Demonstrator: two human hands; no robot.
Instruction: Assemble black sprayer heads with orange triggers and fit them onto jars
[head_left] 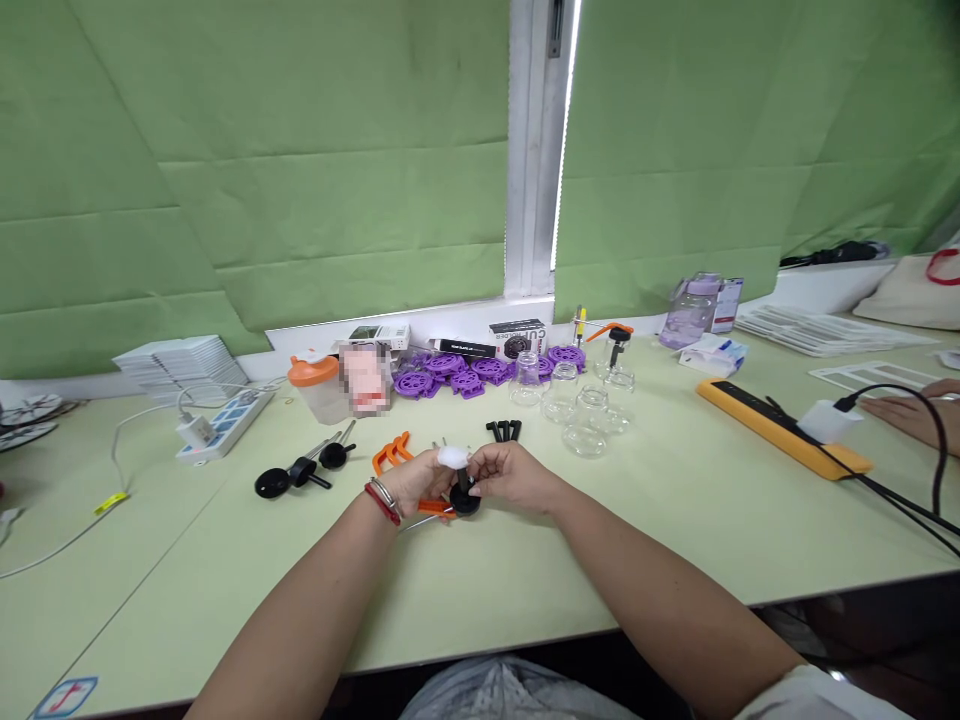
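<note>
My left hand [415, 482] and my right hand [510, 473] meet over the pale green table [525, 580], both gripping a small black pump part [464, 494] with an orange lever under it. A white bandage wraps my left fingertip. More orange levers [391, 452] lie just behind my left hand. Black pump heads [301, 472] with thin stems rest to the left. A few black nozzles [503, 430] stand behind my right hand.
Several small clear glass bottles [589, 410] and purple discs [450, 375] sit farther back. A white power strip [222, 424] lies at left, an orange power strip [780, 428] with black cables at right. Another person's hand [911, 410] rests at the right edge.
</note>
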